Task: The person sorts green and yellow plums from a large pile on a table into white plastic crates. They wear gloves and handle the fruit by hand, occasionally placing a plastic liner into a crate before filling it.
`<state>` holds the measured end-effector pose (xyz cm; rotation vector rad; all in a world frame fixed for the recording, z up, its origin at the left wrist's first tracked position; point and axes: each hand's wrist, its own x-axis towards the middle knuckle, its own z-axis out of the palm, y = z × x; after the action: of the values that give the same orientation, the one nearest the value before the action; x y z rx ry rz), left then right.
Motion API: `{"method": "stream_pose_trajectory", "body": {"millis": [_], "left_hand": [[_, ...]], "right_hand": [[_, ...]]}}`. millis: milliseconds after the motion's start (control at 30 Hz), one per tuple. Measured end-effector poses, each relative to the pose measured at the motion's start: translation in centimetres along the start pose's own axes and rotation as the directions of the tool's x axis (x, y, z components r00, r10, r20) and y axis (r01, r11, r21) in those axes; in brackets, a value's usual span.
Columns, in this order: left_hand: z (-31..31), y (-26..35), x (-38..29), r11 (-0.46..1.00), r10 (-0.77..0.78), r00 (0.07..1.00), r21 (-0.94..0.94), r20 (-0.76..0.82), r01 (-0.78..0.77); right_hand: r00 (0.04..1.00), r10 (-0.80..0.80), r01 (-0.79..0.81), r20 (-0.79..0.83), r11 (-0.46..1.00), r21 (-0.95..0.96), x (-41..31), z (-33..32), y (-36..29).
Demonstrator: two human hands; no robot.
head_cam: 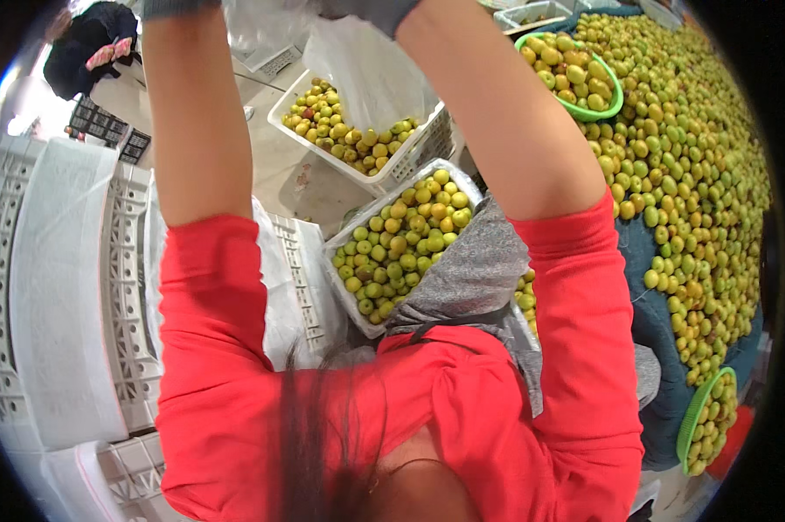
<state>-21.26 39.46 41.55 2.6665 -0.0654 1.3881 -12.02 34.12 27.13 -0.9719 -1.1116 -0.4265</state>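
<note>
Both my arms reach up past the top of the picture. Only the grey glove cuff of my left hand (180, 6) shows, its fingers cut off by the edge. Part of the grey glove on my right hand (376, 10) is visible, but the fingers are hidden. Below it hangs a translucent plastic bag (379, 72); whether a hand grips it I cannot tell. The bag's lower end overlaps a white plastic crate (327, 155) of yellow-green fruits (360, 147) resembling jujubes. Closer in, beside my leg, stands a lined crate (349, 297) holding similar fruits (399, 241).
At right, a large heap of fruits (686, 163) lies on blue cloth (650, 320). A green basket (618, 104) sits on it, another green basket (689, 417) at its lower edge. White crates (128, 261) with pale covers line the left. A dark-clothed person (92, 49) is upper left.
</note>
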Motion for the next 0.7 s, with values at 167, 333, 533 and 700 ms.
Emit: {"method": "stream_pose_trajectory", "body": {"millis": [167,333,533,700], "left_hand": [[-0.1,6.4,2.7,0.990,0.089,0.973,-0.124,0.214,-0.063],[1.9,15.9,3.1,0.961,0.256,0.758,-0.244,0.600,-0.132],[5.5,27.5,1.3,0.847,0.529,0.323,-0.512,0.785,-0.144],[13.5,30.0,-8.7,0.463,0.793,0.287,-0.837,0.538,0.291]], "right_hand": [[0.969,0.223,-0.232,-0.107,0.969,-0.084,-0.2,-9.2,-1.4],[0.847,0.456,-0.491,-0.274,0.868,-0.075,-6.6,-19.4,-3.5],[0.546,0.662,-0.809,-0.514,0.576,-0.118,-22.9,-30.6,-11.5],[0.230,0.637,-0.965,-0.735,0.249,-0.086,-36.4,-36.2,-23.5]]}}
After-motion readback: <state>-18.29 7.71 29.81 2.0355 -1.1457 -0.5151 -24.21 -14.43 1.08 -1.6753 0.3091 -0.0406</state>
